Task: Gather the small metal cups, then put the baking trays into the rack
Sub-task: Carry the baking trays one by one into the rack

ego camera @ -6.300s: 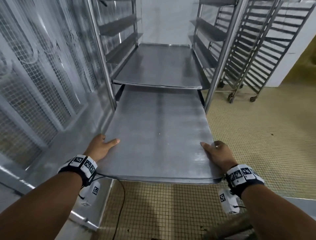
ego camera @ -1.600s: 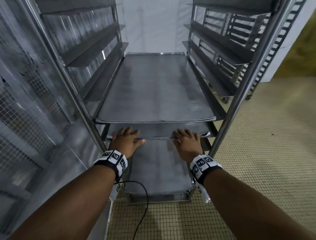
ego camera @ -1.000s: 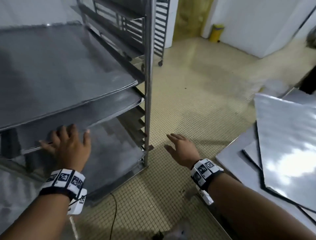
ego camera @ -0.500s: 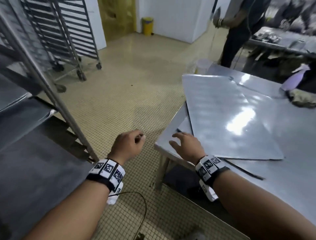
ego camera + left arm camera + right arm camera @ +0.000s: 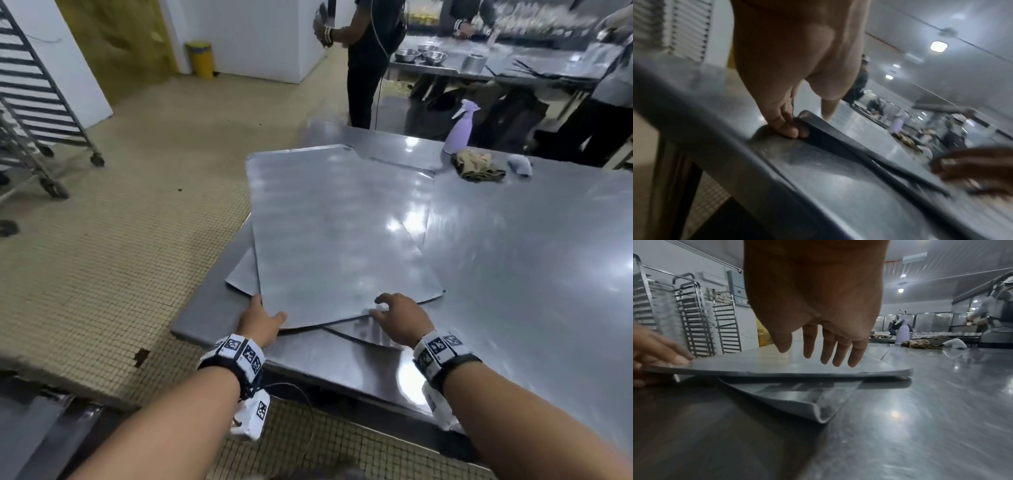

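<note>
Flat metal baking trays lie stacked askew on the steel table (image 5: 513, 274). The top tray (image 5: 342, 233) (image 5: 777, 365) (image 5: 838, 134) is raised slightly at its near-left corner. My left hand (image 5: 267, 310) (image 5: 789, 128) pinches that corner, thumb on top and fingers curled under the edge. My right hand (image 5: 387, 306) (image 5: 826, 353) hovers over the tray's near edge with its fingers hanging loose and holding nothing. A lower tray (image 5: 359, 334) (image 5: 797, 395) sticks out beneath, near my right hand. No small metal cups are in view.
Wheeled tray racks (image 5: 30, 113) stand to the left across the tiled floor. A purple spray bottle (image 5: 459, 132) and a crumpled cloth (image 5: 478, 166) sit at the table's far side. A person in black (image 5: 366, 58) stands beyond the table, near a yellow bin (image 5: 200, 60).
I have turned from the rack to the table. Both hands came away from the racked tray and reached the tray stack, where my left hand took the top tray's corner.
</note>
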Demonstrator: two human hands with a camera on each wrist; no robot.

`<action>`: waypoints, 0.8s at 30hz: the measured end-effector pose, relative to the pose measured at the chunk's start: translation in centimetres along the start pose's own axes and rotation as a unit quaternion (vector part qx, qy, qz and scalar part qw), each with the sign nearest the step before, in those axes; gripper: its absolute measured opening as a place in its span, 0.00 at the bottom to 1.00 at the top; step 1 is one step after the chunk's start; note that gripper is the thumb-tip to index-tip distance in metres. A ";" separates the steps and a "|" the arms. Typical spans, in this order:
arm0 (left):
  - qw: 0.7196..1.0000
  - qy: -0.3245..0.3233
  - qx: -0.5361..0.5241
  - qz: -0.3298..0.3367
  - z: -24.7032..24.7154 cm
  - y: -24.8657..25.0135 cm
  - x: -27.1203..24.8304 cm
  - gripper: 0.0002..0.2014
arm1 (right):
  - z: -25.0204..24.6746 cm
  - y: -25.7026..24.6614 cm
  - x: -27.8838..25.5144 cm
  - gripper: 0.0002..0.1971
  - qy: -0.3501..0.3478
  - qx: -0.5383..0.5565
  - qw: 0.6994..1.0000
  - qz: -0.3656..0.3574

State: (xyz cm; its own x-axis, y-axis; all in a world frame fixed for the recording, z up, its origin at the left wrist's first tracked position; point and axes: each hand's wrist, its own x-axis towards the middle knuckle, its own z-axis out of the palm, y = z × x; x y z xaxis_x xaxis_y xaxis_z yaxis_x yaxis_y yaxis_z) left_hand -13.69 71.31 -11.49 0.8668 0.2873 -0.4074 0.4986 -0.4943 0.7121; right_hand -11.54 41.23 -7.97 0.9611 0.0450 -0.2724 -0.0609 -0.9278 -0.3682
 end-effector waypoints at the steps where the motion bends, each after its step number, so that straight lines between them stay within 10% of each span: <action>1: 0.999 0.015 -0.027 -0.011 0.4 -0.1 0.2 0.28 | -0.1 1.0 0.2 0.23 -0.001 0.000 1.000 0.004; 11: 0.998 0.059 0.025 -0.025 -6.6 -3.3 1.2 0.35 | -0.7 4.3 2.0 0.23 0.049 -0.005 0.999 0.020; 24: 0.989 0.096 0.111 -0.036 -11.1 -3.1 6.1 0.18 | 0.6 1.3 6.0 0.33 -0.011 0.074 0.996 0.058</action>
State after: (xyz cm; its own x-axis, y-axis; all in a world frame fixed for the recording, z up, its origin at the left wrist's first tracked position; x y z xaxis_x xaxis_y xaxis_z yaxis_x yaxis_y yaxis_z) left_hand -9.99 83.66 -9.83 0.8233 0.4679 -0.3214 0.5657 -0.6286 0.5337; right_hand -6.04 40.53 -10.62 0.9395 -0.0497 -0.3390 -0.2116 -0.8624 -0.4599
